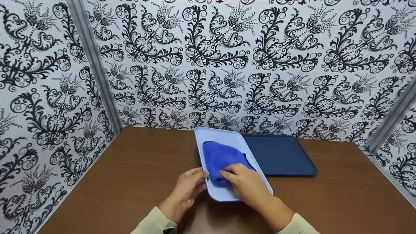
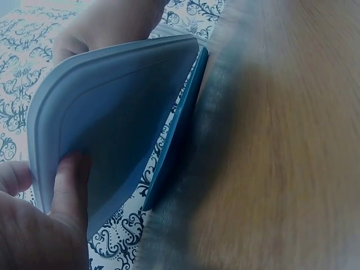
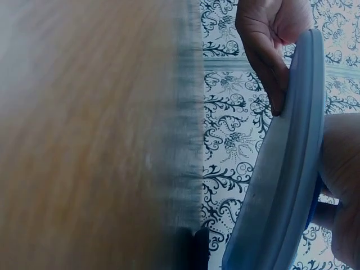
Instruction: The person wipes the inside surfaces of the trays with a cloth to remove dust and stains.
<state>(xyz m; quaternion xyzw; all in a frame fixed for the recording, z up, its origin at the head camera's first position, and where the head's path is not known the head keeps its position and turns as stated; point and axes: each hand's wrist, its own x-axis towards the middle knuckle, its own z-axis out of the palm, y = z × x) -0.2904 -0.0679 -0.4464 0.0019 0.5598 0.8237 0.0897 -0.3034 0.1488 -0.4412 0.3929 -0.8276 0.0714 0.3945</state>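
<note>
A light blue tray [image 1: 224, 194] is held up over the table, its underside [image 2: 118, 107] showing in the left wrist view. My left hand [image 1: 188, 187] grips its near left edge, thumb at the rim and fingers underneath. Spread over the tray is a bright blue cloth [image 1: 221, 156] with a dark edging, bunched at its near end. The right hand [image 1: 245, 182] lies on the cloth's near part and pinches it with thumb and curled fingers. In the right wrist view, the tray's rim [image 3: 301, 152] hides much of the cloth.
Behind and to the right, a dark navy tray [image 1: 279, 156] lies flat on the brown wooden table [image 1: 146, 156]. The light blue tray overlaps its left side in the head view. Patterned walls [image 1: 221, 65] enclose the table at the back and both sides.
</note>
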